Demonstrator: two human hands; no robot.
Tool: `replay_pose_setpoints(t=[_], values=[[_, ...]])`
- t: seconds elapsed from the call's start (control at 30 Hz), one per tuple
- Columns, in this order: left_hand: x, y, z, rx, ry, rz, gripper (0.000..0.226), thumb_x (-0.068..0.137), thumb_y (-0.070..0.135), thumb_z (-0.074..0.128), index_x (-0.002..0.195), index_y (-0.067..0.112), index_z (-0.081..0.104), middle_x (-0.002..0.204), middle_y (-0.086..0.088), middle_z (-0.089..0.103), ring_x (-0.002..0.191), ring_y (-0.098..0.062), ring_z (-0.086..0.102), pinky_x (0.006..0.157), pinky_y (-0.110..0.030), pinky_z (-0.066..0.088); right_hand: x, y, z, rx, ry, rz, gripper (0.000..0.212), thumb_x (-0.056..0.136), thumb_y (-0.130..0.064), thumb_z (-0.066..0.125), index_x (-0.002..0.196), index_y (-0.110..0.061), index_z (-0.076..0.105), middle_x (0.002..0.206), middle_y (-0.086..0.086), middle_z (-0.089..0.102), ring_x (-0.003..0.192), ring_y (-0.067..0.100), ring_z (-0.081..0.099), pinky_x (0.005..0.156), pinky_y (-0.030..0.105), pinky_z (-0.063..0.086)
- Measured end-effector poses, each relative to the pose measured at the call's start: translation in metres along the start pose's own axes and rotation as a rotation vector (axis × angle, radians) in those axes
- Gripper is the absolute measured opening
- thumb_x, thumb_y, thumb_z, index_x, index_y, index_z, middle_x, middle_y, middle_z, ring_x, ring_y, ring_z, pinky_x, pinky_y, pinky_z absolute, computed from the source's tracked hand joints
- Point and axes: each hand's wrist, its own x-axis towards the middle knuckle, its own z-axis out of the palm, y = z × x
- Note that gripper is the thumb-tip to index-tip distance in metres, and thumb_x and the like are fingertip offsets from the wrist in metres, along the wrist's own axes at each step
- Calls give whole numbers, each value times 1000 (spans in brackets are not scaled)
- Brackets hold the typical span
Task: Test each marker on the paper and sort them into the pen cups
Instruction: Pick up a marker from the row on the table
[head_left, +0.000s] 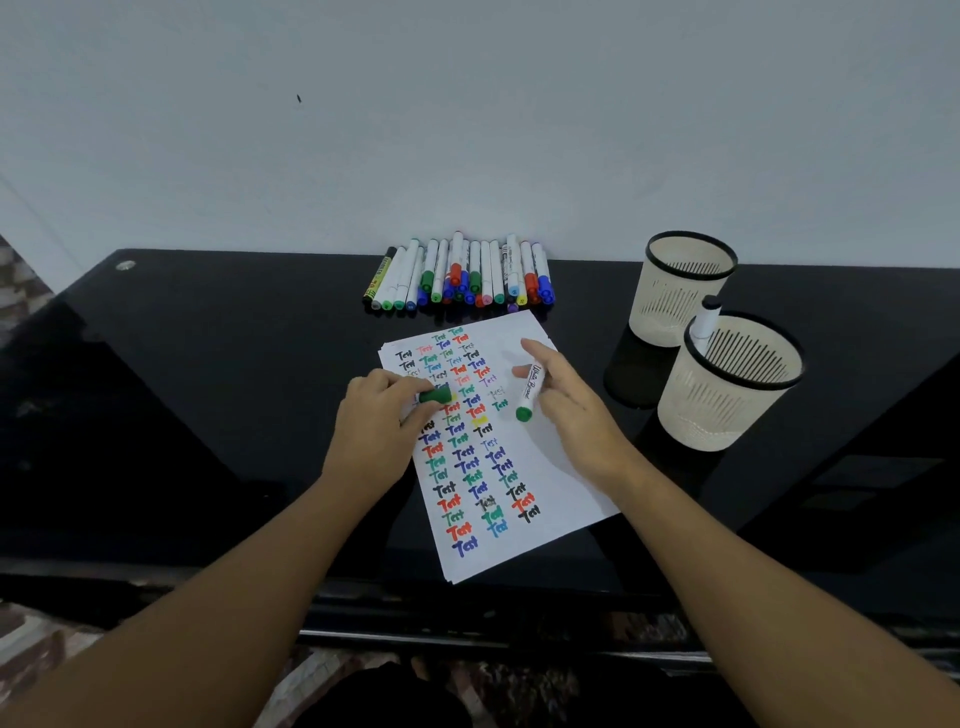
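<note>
dim, soft focus, perhaps edge distortion

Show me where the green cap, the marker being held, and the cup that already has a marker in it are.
green cap (435, 396): head view, on the cap's side, held by the left hand.
held marker (531, 391): head view, mid-barrel, on the white body.
near cup (727, 410): head view, on its slotted outer wall.

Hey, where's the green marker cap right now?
In the head view, the green cap is gripped in the left hand over the paper, left of the marker held by the right hand.
</note>
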Motion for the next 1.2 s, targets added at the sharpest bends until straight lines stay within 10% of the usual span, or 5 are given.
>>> replay_pose_setpoints(t=[0.17, 0.3, 0.47, 1.2], values=[[-6, 5, -3, 61, 57, 135, 27, 100, 35, 60, 122, 22, 68, 103, 5, 71, 94, -16, 56, 85, -39, 46, 5, -4, -4, 33, 79, -70, 23, 107, -38, 53, 126, -51, 59, 119, 3, 68, 101, 16, 70, 88, 37, 57], [-8, 9, -3, 34, 52, 123, 29, 101, 33, 60, 125, 19, 67, 111, 2, 71, 97, -16, 58, 88, -37, 46, 8, -17, -9, -52, -15, -47, 50, 107, -29, 58, 143, -51, 32, 118, -3, 71, 79, 14, 72, 82, 31, 56], [-8, 11, -5, 25, 46, 111, 30, 101, 32, 59, 128, 19, 65, 115, 1, 70, 101, -15, 57, 90, -34, 43, 13, -23, -14, -695, -101, -146, 29, 104, -40, 59, 133, -37, 59, 120, -9, 70, 93, 10, 63, 80, 38, 57], [-17, 15, -8, -14, 15, 222, 43, 98, 28, 67, 139, 17, 59, 112, -4, 70, 102, -24, 62, 84, -29, 42, 18, -33, 6, -954, -187, -421, 45, 110, -47, 41, 152, -35, 32, 135, -4, 65, 116, 20, 63, 108, 41, 34]])
